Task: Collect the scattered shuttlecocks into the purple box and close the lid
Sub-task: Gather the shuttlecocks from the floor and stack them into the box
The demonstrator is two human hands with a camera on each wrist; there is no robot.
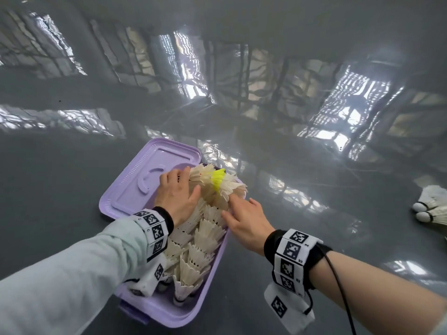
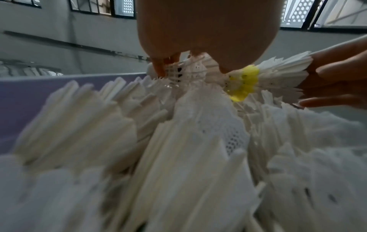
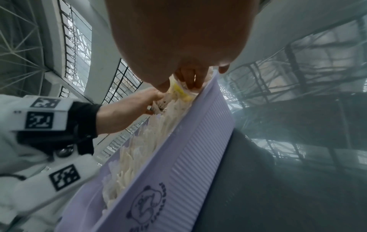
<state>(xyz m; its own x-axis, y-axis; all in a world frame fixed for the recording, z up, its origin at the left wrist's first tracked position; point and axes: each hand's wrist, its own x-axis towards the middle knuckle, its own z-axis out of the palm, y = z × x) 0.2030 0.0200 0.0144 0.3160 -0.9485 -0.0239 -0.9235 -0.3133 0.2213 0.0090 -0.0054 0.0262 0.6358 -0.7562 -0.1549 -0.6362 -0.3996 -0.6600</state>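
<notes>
The purple box point(image 1: 169, 313) stands on the floor, heaped with several white shuttlecocks point(image 1: 205, 235). At the far end of the heap lies one with a yellow band point(image 1: 218, 178). My left hand point(image 1: 183, 187) presses flat on the top of the pile at that end. My right hand point(image 1: 232, 209) touches the feathers from the right with straight fingers. The lid point(image 1: 145, 170) lies open and flat beyond the box on the left. In the left wrist view the left fingertips point(image 2: 158, 67) push into a mesh skirt beside the yellow-banded one point(image 2: 244, 84). The right wrist view shows the ribbed box wall point(image 3: 188, 164).
Two or three loose shuttlecocks point(image 1: 430, 206) lie on the glossy grey floor point(image 1: 314, 238) at the far right edge. The floor reflects windows and roof beams. A black cable point(image 1: 338, 286) hangs from my right wrist band.
</notes>
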